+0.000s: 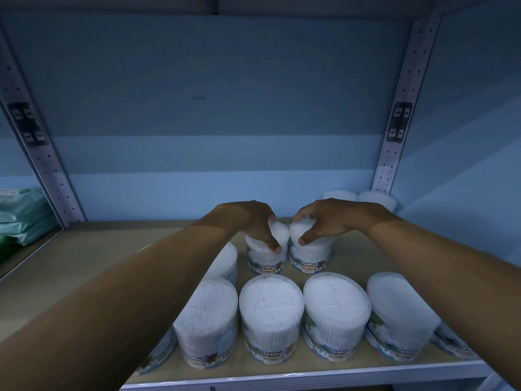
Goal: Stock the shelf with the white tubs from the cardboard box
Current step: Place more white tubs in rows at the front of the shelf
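Observation:
Both my arms reach into the shelf (84, 249). My left hand (253, 221) grips the top of a white cotton-bud tub (265, 258) in the second row. Beside it my right hand (324, 221) grips the lid of another tub (310, 258), and the two tubs stand side by side, nearly touching. A front row of several white tubs (270, 314) stands along the shelf's front edge. Two more tubs (375, 198) sit at the back right corner. The cardboard box is out of view.
Green soft packs (22, 218) lie in the neighbouring bay at the left, behind a perforated metal upright (42, 153). A second upright (400, 114) stands at the back right. Bare shelf board shows at the left and behind the held tubs.

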Demonstrator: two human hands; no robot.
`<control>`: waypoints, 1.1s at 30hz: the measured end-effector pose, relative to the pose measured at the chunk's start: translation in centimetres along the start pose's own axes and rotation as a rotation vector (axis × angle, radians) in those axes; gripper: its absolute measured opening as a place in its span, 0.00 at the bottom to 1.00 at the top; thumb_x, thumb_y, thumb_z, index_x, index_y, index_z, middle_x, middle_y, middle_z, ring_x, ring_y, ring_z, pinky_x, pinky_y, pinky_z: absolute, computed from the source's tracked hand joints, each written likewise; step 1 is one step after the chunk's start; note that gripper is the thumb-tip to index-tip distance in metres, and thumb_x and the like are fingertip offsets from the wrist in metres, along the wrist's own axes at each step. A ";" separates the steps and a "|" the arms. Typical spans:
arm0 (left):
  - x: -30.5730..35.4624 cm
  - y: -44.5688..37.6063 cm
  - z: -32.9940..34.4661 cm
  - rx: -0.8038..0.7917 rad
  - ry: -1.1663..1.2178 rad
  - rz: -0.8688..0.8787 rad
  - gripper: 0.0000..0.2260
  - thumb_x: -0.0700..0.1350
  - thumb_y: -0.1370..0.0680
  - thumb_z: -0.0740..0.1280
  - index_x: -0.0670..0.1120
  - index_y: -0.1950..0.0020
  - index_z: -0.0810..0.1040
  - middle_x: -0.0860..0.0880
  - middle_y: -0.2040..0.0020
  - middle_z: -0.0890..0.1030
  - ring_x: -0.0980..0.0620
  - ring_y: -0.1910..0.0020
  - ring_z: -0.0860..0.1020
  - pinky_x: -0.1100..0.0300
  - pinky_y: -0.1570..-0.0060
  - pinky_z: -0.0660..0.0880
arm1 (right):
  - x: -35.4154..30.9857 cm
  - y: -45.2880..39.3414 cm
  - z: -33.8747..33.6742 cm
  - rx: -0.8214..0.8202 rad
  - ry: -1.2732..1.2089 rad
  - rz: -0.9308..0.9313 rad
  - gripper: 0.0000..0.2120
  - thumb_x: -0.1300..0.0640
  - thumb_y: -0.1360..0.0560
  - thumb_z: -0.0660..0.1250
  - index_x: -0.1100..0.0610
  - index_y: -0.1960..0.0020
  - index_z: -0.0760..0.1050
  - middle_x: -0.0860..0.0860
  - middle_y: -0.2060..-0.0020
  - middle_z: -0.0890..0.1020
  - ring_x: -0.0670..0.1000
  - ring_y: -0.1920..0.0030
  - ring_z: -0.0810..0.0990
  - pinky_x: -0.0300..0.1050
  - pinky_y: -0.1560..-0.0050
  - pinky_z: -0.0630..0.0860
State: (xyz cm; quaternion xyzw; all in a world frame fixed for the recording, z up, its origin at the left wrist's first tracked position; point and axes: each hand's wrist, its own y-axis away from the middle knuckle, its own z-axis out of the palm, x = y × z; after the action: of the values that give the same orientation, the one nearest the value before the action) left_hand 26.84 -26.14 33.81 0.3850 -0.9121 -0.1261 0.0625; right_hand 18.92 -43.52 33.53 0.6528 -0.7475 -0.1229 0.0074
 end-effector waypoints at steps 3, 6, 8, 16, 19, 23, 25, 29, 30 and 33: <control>0.1 -0.1 0.0 0.000 0.000 -0.002 0.40 0.66 0.31 0.72 0.49 0.24 0.67 0.50 0.28 0.71 0.47 0.30 0.70 0.54 0.33 0.69 | -0.1 -0.3 0.3 -0.013 0.007 0.003 0.30 0.38 0.31 0.73 0.40 0.31 0.72 0.44 0.30 0.73 0.50 0.33 0.73 0.47 0.35 0.72; 0.3 0.0 -0.2 -0.001 0.001 -0.005 0.40 0.67 0.32 0.73 0.49 0.26 0.69 0.50 0.30 0.74 0.47 0.32 0.73 0.54 0.34 0.70 | -0.2 -0.1 0.3 -0.012 0.012 0.011 0.30 0.38 0.30 0.73 0.40 0.30 0.72 0.45 0.29 0.72 0.51 0.32 0.72 0.47 0.34 0.71; 0.4 0.1 -0.2 -0.016 -0.016 -0.013 0.40 0.68 0.33 0.73 0.49 0.27 0.70 0.50 0.31 0.75 0.47 0.34 0.74 0.53 0.35 0.71 | -0.3 0.3 0.3 -0.008 0.003 0.006 0.29 0.40 0.29 0.73 0.41 0.29 0.71 0.45 0.28 0.71 0.51 0.31 0.72 0.45 0.35 0.70; 0.5 1.3 -0.3 -0.067 0.011 -0.030 0.36 0.67 0.29 0.69 0.51 0.26 0.70 0.51 0.30 0.74 0.45 0.38 0.79 0.52 0.36 0.73 | -1.1 1.9 0.2 -0.042 -0.029 -0.001 0.30 0.42 0.29 0.73 0.40 0.28 0.71 0.44 0.27 0.70 0.49 0.29 0.70 0.43 0.34 0.68; 0.6 2.0 -0.3 -0.071 0.018 -0.025 0.36 0.67 0.29 0.70 0.51 0.26 0.70 0.52 0.30 0.74 0.46 0.39 0.79 0.54 0.37 0.73 | -1.4 2.6 0.1 -0.049 -0.034 -0.003 0.30 0.43 0.28 0.74 0.40 0.28 0.70 0.44 0.27 0.70 0.48 0.29 0.70 0.41 0.36 0.67; 0.8 2.5 -0.4 -0.068 0.026 -0.014 0.36 0.67 0.31 0.72 0.51 0.28 0.72 0.52 0.31 0.75 0.46 0.40 0.79 0.54 0.38 0.74 | -1.7 3.3 0.1 -0.064 -0.042 0.000 0.30 0.42 0.28 0.74 0.40 0.28 0.70 0.45 0.28 0.70 0.49 0.31 0.71 0.39 0.40 0.67; 0.8 2.8 -0.4 -0.068 0.026 -0.009 0.36 0.67 0.32 0.72 0.51 0.29 0.73 0.53 0.31 0.75 0.47 0.39 0.79 0.53 0.37 0.74 | -1.9 3.7 0.1 -0.071 -0.047 0.001 0.30 0.42 0.29 0.74 0.39 0.28 0.70 0.45 0.29 0.71 0.49 0.32 0.72 0.39 0.41 0.68; 0.9 3.2 -0.4 -0.073 0.017 -0.003 0.35 0.67 0.33 0.73 0.50 0.31 0.76 0.53 0.33 0.77 0.47 0.38 0.78 0.52 0.36 0.74 | -2.2 4.4 0.1 -0.086 -0.052 0.002 0.30 0.42 0.29 0.74 0.40 0.28 0.70 0.45 0.29 0.71 0.49 0.33 0.72 0.39 0.40 0.69; 1.0 3.2 -0.4 -0.075 0.012 0.000 0.35 0.68 0.33 0.73 0.50 0.32 0.76 0.53 0.33 0.77 0.47 0.38 0.78 0.52 0.36 0.74 | -2.2 4.5 0.1 -0.089 -0.055 0.005 0.30 0.42 0.29 0.74 0.39 0.28 0.70 0.45 0.29 0.71 0.49 0.33 0.72 0.40 0.40 0.70; 1.1 3.6 -0.3 -0.072 0.004 0.003 0.35 0.68 0.34 0.73 0.51 0.33 0.78 0.53 0.35 0.78 0.47 0.39 0.78 0.52 0.37 0.74 | -2.4 4.8 0.1 -0.097 -0.045 0.004 0.31 0.41 0.30 0.74 0.38 0.29 0.70 0.44 0.30 0.71 0.48 0.34 0.73 0.40 0.40 0.70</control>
State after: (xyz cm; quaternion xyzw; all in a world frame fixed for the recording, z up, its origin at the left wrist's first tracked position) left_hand 23.69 -24.62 35.14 0.3816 -0.9074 -0.1579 0.0784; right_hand 14.57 -40.56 34.76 0.6471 -0.7421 -0.1734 0.0224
